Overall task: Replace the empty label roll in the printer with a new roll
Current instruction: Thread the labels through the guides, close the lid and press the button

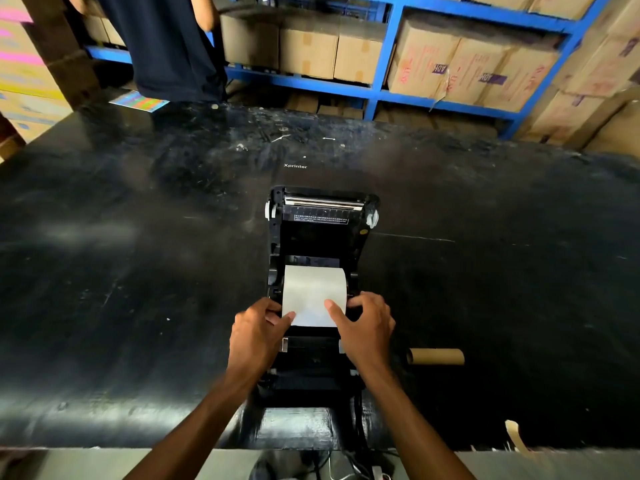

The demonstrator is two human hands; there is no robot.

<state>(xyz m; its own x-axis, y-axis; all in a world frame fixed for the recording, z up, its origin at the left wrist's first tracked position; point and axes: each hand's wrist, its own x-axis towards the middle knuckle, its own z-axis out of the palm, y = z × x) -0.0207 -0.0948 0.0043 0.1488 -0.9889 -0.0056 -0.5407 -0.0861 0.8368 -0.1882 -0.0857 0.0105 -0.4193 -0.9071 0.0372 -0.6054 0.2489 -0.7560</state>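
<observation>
The new label roll (314,289) sits in the open bay of the black label printer (317,358), whose lid (323,216) is raised away from the person. Its white leading sheet is drawn toward the person and lies over the front of the bay. Judged from its look, the roll is light and firm across its width, while the free sheet is thin, flexible and liable to crease or skew; it is best taken by both near corners or edges, not by the middle. The left hand (258,329) is partly closed, thumb and fingers pinching the sheet's near left corner. The right hand (363,323) is spread loosely, its index finger pressing on the sheet's near right area, the remaining fingers resting at the printer's right side; whether they grip anything cannot be told. The roll lies just beyond and between both hands. The empty cardboard core (435,356) lies on the black table (138,271), to the right of the printer, apart from it.
</observation>
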